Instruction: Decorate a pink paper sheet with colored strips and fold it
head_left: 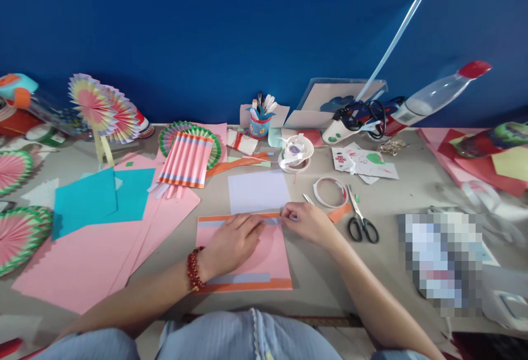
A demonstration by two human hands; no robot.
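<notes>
left hand (pixel 231 241) lies flat, fingers spread, pressing the pink paper (pixel 247 255); right hand (pixel 307 222), at its 3 o'clock, pinches the paper's top edge.

Pixelated patch (pixel 443 263) — contents unreadable, paper fans (pixel 16 236) cut by left edge, pink sheet (pixel 264 258) partly under left hand (pixel 231 241)

Scissors (pixel 358 217), ribbon spool (pixel 295 153), blue paper (pixel 99 200)

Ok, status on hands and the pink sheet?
Left hand flat on pink sheet. Right hand pinching strip at its top edge. Scissors nearby, apart.
</notes>
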